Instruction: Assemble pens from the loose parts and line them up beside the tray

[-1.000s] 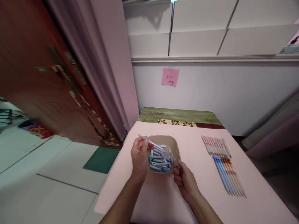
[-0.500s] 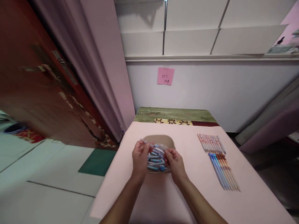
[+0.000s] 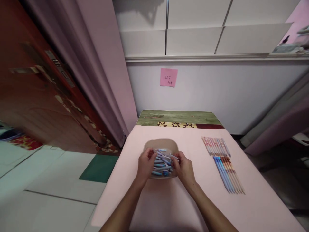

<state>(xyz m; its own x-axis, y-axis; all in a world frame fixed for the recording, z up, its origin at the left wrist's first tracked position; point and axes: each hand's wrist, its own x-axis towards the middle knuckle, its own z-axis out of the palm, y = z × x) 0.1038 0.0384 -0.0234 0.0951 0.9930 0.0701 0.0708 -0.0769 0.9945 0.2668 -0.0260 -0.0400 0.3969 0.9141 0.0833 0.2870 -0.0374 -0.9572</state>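
A beige bin [image 3: 161, 142] stands on the pink-covered table, with many blue, white and lilac pens [image 3: 162, 165] lying loose inside. At the bin's left side, my left hand [image 3: 146, 164] has its thumb and fingers pressed together over the pens; what they pinch is too small to name. My right hand [image 3: 183, 166] is closed on a light-coloured pen [image 3: 174, 157] at the bin's right side. Further right lies a row of pinkish pens [image 3: 216, 147], and directly below it a row of blue and brown-orange pens [image 3: 229, 175].
The pink table cover [image 3: 193, 199] leaves a green patterned tabletop [image 3: 178, 115] showing at the back. Behind it is a wall with a pink note [image 3: 168, 77]. A reddish door [image 3: 48, 96] and purple curtain stand at the left.
The pale pen that was in my left fingers no longer shows there. My left hand has come lower over the bin, and my right hand has a pen between its fingers. The view has shifted slightly.
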